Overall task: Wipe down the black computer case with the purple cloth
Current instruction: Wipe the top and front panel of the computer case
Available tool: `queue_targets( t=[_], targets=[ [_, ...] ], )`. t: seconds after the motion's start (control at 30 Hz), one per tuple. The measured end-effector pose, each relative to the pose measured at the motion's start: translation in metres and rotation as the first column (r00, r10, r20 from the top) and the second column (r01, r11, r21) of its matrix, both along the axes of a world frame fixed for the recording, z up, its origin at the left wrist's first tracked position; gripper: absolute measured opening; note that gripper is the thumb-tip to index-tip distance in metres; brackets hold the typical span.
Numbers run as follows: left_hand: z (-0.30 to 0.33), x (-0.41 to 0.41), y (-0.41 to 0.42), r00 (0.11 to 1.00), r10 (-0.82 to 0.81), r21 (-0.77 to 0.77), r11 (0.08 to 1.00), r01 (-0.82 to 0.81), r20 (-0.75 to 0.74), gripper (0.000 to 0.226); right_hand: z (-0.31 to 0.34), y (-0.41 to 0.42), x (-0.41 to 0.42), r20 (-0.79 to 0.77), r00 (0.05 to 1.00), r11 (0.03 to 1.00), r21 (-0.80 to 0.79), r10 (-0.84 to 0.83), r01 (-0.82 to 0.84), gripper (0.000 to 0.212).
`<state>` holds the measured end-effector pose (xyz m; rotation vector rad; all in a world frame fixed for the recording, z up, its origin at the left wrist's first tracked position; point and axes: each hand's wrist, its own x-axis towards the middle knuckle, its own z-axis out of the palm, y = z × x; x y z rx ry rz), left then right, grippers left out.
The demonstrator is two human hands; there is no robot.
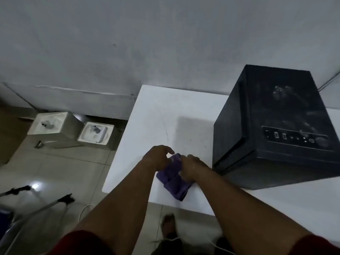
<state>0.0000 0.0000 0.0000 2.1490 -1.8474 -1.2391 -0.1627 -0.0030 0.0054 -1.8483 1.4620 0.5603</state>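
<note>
The purple cloth (174, 178) lies folded on the white table (161, 115), close to its front edge. My left hand (158, 156) pinches the cloth's far left corner. My right hand (189, 167) presses down and grips the cloth's right side. The black computer case (276, 129) stands to the right of both hands, about a hand's width from my right hand. Its dusty top carries a panel of ports and buttons. Neither hand touches the case.
A grey wall runs behind the table. On the tiled floor to the left stand two open white boxes (73, 129). Metal legs (36, 203) and a white cable (84, 210) lie at the lower left. A bare foot (168, 225) shows below the table edge.
</note>
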Motion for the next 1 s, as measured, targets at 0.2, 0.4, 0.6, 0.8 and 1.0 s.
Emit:
queue_targets(
  t=[0.2, 0.4, 0.6, 0.8, 1.0],
  targets=[
    [-0.023, -0.004, 0.001, 0.996, -0.060, 0.094, 0.994, 0.055, 0.058, 0.044, -0.019, 0.009, -0.007, -0.014, 1.000, 0.998, 0.057, -0.014, 0.015, 0.059],
    [-0.036, -0.007, -0.006, 0.988, -0.098, 0.108, 0.990, 0.086, 0.116, 0.043, -0.025, 0.005, -0.012, 0.019, 0.999, 0.999, 0.020, -0.037, 0.037, 0.072],
    [-0.042, -0.012, -0.009, 0.977, -0.121, 0.131, 0.986, 0.098, 0.175, 0.036, -0.030, 0.000, -0.018, -0.004, 0.998, 0.998, -0.008, -0.067, 0.067, 0.050],
    [-0.040, -0.014, -0.012, 0.979, -0.093, 0.146, 0.987, 0.067, 0.180, 0.020, -0.033, 0.001, -0.023, -0.075, 0.995, 0.998, -0.022, -0.068, 0.067, 0.039],
    [-0.011, -0.007, -0.033, 0.997, -0.079, 0.148, 0.986, 0.076, 0.019, 0.010, -0.014, -0.006, -0.020, 0.041, 0.986, 0.987, 0.008, -0.161, 0.161, 0.040]
  ],
)
